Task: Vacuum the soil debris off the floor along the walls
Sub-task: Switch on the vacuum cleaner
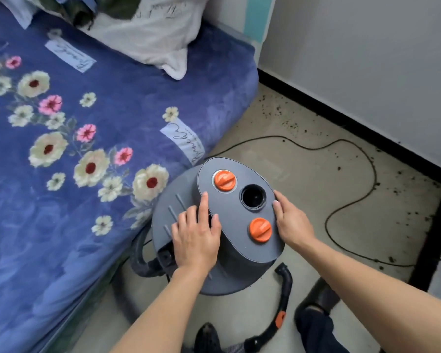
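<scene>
One corner of a bedroom: pale grey wall (367, 59) edged by a black skirting strip (341, 122), above a speckled beige floor (303, 169). Dark soil debris (290, 124) scattered in crumbs along that strip and down the right-hand side. Thin black cord (374, 171) looping over the floor between debris and machine. At left, a bed under a plush blue blanket (87, 149) printed with cream and pink flowers, a white pillow (158, 39) at its head.

Just beside the bed's edge, a grey plastic vacuum cleaner (239, 247), round-bodied, with an oval top panel carrying a far orange knob (224, 180), a near orange knob (260, 229), both ribbed, and an open round black port (253, 196) between them. Left hand (195, 238) laid on the lid, fingers apart and nearly straight, forefinger reaching onto the panel, thumb touching its rim. Right hand (292, 222) clasping the opposite rim, thumb along the top, remaining fingers bent over the side, tips hidden. Debris well apart from both hands, beyond the machine.

Black hose handle (287, 284) with an orange clip lying on the floor near the right forearm.
</scene>
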